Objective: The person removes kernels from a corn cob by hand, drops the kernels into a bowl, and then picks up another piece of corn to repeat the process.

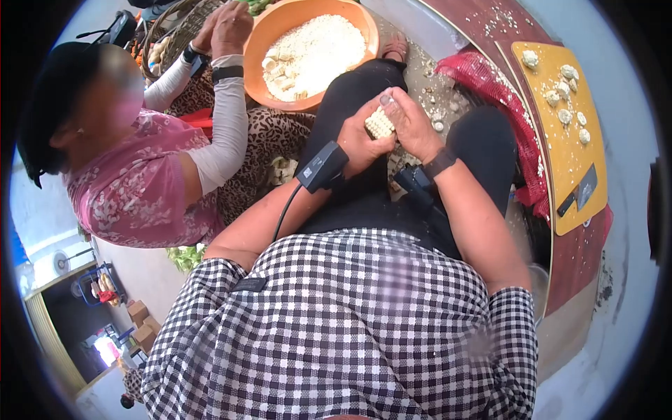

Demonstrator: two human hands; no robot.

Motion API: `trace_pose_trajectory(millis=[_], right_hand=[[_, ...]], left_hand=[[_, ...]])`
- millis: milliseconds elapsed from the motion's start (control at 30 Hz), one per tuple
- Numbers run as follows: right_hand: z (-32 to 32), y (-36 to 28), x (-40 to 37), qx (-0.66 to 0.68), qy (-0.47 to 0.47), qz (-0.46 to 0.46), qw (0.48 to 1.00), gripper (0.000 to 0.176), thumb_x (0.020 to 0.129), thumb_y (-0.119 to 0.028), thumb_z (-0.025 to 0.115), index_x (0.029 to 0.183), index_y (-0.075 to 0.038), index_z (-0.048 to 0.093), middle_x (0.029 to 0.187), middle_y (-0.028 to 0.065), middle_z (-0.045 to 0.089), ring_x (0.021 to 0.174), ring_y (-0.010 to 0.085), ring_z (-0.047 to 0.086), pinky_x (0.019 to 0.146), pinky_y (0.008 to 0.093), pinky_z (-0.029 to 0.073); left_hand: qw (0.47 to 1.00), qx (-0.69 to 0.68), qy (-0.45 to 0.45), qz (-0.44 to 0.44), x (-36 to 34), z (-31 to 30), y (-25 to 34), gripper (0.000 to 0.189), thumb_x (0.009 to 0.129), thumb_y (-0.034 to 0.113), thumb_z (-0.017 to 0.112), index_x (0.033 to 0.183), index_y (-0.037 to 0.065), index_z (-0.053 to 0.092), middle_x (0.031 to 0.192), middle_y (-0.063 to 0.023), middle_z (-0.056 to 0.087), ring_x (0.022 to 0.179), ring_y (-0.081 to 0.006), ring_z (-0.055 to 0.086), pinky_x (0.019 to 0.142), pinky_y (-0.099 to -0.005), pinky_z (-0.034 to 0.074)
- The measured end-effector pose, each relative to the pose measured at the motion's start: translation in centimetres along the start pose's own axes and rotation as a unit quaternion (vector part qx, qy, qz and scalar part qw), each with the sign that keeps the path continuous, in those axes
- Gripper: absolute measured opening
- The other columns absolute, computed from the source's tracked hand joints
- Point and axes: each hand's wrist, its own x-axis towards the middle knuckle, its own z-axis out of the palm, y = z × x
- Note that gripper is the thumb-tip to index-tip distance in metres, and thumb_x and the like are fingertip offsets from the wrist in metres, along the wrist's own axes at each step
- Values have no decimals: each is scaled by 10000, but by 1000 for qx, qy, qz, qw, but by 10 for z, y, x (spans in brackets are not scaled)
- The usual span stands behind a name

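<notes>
A short piece of pale corn cob [380, 124] with kernels on it is held between my two hands, above my lap. My left hand [360, 140] wraps around it from the left. My right hand [414, 126] grips it from the right, the thumb pressed against its upper end. Just beyond my hands stands an orange basin [259, 52], heaped with loose white kernels [318, 52] and some cob pieces [280, 70].
To the left sits a co-worker [154, 168], hands raised near a wicker basket [164, 35]. On the right, a yellow cutting board [574, 168] bears several cob pieces [563, 91] and a cleaver [586, 187]. A red mesh sack [514, 112] lies beside the table. Kernels litter the floor.
</notes>
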Motion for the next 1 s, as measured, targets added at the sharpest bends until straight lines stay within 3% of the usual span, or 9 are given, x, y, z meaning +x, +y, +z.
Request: trace_pose_trajectory(millis=[33,133,167,267,433,500,600,800,1000], right_hand=[[1,4,0,-5,9,-28,1000,244,934,-234,484,944,7,523,835,200,576,795,347,580,720,358,454],[1,8,1,-13,10,8,1000,235,935,-216,478,932,16,518,811,216,569,784,374,574,700,379,454],[2,12,3,-45,31,-39,998,244,943,-218,469,925,21,517,799,226,564,770,382,570,684,393,452],[5,12,2,-46,41,-31,998,269,949,-241,456,923,17,526,808,231,569,778,388,565,695,398,453],[1,9,1,44,-5,64,997,318,943,-318,488,954,-10,564,848,120,613,799,196,579,751,319,454],[1,6,-1,44,-26,70,996,323,940,-332,500,963,-18,571,872,89,616,821,143,560,761,299,451],[2,9,-5,80,-31,69,994,315,938,-330,502,959,-22,564,880,77,616,826,133,554,763,296,450],[3,16,-9,29,0,-13,999,306,946,-301,469,947,2,512,829,152,592,795,251,584,741,339,452],[3,19,-6,-43,18,-32,998,291,957,-259,419,950,20,501,830,209,580,790,352,570,726,378,451]], left_hand=[[1000,-15,-5,-9,0,0,-2,678,724,73,688,1348,35,427,1148,-78,594,988,-86,533,856,-253,456],[998,-53,-7,-30,-2,2,-10,685,718,71,684,1348,21,421,1167,-85,585,1006,-93,534,874,-252,450],[998,-61,-1,-27,-1,2,-12,685,717,69,681,1348,19,420,1167,-83,585,1005,-94,534,873,-252,451],[998,-48,6,-27,-2,3,-5,690,710,63,672,1349,14,416,1155,-78,588,1000,-100,541,870,-255,454],[996,-55,-20,-70,-3,0,-2,686,710,67,669,1349,31,424,1125,-73,603,977,-100,551,852,-255,465],[998,-46,-16,-40,-2,0,-5,677,710,68,667,1346,42,433,1118,-72,609,963,-97,554,841,-254,469],[999,-24,-13,-23,-3,2,-7,670,713,75,670,1343,53,442,1121,-72,612,956,-92,553,832,-252,470],[999,-17,-7,-26,-6,6,-5,688,709,73,690,1347,45,436,1128,-76,613,958,-91,551,833,-251,470],[999,-35,-11,-1,-7,6,-15,681,716,45,688,1347,25,430,1112,-69,611,944,-88,554,831,-250,474]])
